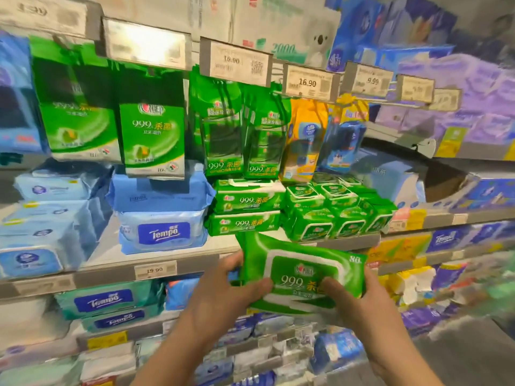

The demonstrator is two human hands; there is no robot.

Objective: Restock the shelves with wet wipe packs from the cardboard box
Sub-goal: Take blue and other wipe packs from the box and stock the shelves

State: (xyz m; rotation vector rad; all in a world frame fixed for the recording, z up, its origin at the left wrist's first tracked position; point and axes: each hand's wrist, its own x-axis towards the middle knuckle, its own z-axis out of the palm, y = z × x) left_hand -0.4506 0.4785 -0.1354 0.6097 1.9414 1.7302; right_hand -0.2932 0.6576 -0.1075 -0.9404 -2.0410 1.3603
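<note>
Both hands hold one green wet wipe pack [302,271] up in front of the shelf [111,270], just below and in front of its front edge. The left hand [223,291] grips the pack's left end, fingers curled behind it and the thumb lying across its face. The right hand [359,299] grips the right end, thumb pressed on the front near the lower edge and fingers wrapped behind. The pack is tilted, its left end higher, with the white-rimmed lid flap facing the camera.

On the shelf just beyond the pack lie two stacked green packs [245,210] of the same kind, one flat on top of the other. To their right stand smaller green packs [337,210] in a close cluster. To the left sits a blue Tempo pack [163,232] with another blue pack on it, and paler blue packs [41,229] farther left. Above, tall green bags [153,135] hang under price tags [235,62]. Lower shelves carry teal Tempo packs [106,302] on the left.
</note>
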